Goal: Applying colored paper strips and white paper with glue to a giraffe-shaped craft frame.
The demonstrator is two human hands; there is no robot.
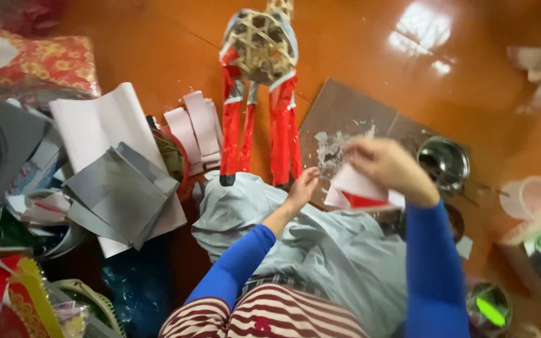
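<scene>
Step in hand looks like paper prep for covering the woven bamboo frame (pixel 259 45): right hand (pixel 388 168) pinches a white-and-red paper piece (pixel 357 191), closed on its top edge, held over the glue-smeared board (pixel 345 128) at centre right. Left hand (pixel 303 186) sits just left of the paper, fingers half curled, holding nothing I can see. Frame's 3 red-wrapped legs (pixel 283 134) lie far centre. Next move likely needs the left hand to steady the paper's free edge. Both forearms reach forward, blue sleeves, right wrist bent down.
</scene>
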